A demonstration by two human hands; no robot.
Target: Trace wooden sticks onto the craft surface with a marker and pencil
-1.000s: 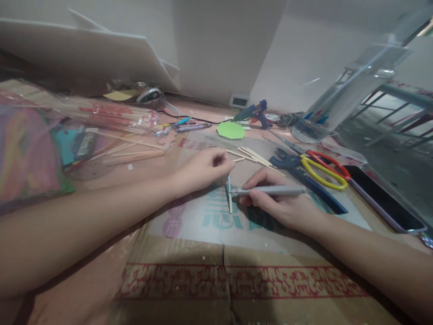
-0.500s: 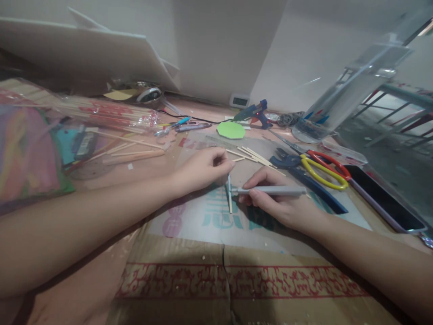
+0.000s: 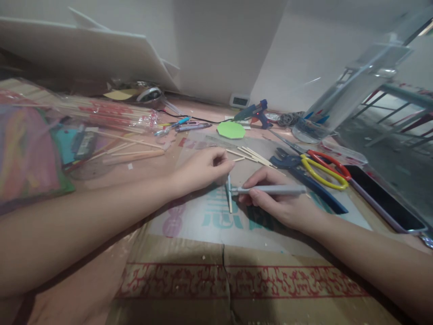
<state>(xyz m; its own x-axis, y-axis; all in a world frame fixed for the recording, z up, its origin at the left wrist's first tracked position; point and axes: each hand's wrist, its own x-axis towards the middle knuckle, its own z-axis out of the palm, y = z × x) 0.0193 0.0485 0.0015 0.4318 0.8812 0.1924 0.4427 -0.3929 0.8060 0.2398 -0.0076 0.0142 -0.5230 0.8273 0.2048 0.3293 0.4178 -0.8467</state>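
Observation:
My left hand point(image 3: 210, 164) is closed in a pinch on the upper end of a thin wooden stick point(image 3: 230, 205). The stick stands out below the fingertips, its upper part pale blue and its lower end bare wood. Across from it, my right hand point(image 3: 270, 196) grips a grey marker pen point(image 3: 280, 190), held almost level. The marker's tip touches the stick about midway, or lies right beside it. Both hands are over a white printed sheet point(image 3: 203, 230). Just beyond them lie several short wooden sticks point(image 3: 255, 155).
Pliers point(image 3: 314, 187), red-and-yellow-handled scissors point(image 3: 324, 174) and a phone point(image 3: 384, 198) lie to the right. Behind are a green paper shape point(image 3: 231, 130), a blue glue gun point(image 3: 257, 113) and a tall clear container point(image 3: 338, 99). Bagged sticks point(image 3: 104, 112) and a colourful plastic bag point(image 3: 29, 151) lie left.
Very little differs. The marker's tip seems to have shifted slightly along the stick, and the blue part appears a little longer. My left hand stays in place.

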